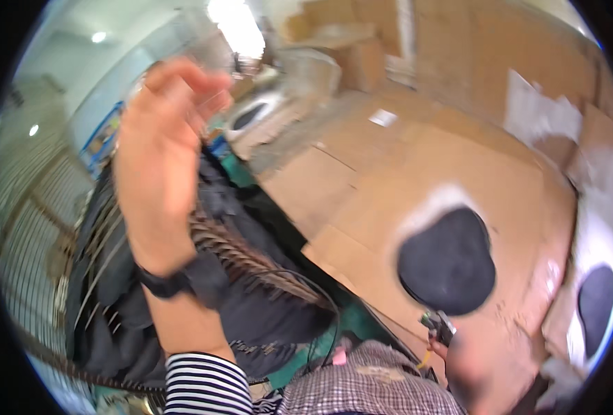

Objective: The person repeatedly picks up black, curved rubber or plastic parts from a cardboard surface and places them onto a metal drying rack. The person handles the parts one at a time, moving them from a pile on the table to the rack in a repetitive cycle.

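So the left hand (158, 149) is raised up in front of the camera, fingers loosely curled and gripping nothing, just above a pile of dark fabric (251, 277). Down at the lower right, the right hand (469, 366) is clenched around a small metal tool (436, 324), near the black oval piece (447, 261) lying on the cardboard-covered table (389, 180).

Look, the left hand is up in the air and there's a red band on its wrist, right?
Not quite. The left hand is raised, but the band on its wrist is black, not red. The head view shows it just above the striped sleeve.
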`<state>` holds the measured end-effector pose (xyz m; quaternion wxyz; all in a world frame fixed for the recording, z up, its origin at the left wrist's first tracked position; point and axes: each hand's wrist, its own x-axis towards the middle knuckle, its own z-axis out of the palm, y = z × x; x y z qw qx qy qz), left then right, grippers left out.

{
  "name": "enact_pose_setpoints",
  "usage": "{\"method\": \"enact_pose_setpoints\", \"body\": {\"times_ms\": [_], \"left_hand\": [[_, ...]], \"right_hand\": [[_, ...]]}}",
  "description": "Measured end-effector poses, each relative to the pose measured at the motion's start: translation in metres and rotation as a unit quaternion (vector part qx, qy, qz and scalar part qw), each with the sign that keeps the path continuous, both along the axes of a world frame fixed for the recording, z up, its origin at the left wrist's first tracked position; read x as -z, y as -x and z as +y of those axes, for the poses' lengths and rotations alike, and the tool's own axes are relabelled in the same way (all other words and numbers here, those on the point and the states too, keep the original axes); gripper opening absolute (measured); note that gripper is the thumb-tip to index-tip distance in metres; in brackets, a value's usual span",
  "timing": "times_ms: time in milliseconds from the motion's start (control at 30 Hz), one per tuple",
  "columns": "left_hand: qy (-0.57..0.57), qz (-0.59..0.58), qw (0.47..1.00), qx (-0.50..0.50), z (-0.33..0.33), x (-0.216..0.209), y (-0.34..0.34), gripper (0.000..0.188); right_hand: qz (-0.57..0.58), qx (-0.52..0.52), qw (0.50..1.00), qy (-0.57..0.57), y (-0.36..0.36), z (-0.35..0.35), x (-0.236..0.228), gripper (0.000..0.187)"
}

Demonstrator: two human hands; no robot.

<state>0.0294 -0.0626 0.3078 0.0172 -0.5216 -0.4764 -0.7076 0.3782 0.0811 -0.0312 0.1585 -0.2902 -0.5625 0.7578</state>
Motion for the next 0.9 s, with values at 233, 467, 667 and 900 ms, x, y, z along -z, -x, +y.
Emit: {"method": "enact_pose_setpoints", "body": {"times_ms": [233, 467, 667, 900], "left_hand": [[0.393, -0.123, 0.896, -0.165, 0.116, 0.382, -0.014, 0.009], [0.594, -0.006, 0.765, -0.248, 0.156, 0.517, -0.059, 0.017], [0.622, 0.004, 0.732, -0.279, 0.174, 0.532, -0.068, 0.012], [0.340, -0.575, 0.720, 0.187, 0.226, 0.442, -0.050, 0.015]], "right_hand": [[-0.040, 0.122, 0.992, 0.011, -0.119, -0.013, -0.025, 0.054], [-0.070, 0.267, 0.961, -0.001, -0.172, -0.023, -0.042, 0.058], [-0.086, 0.255, 0.963, -0.005, -0.178, -0.016, -0.039, 0.058], [-0.072, 0.226, 0.971, -0.007, -0.160, 0.001, -0.031, 0.056]]}}
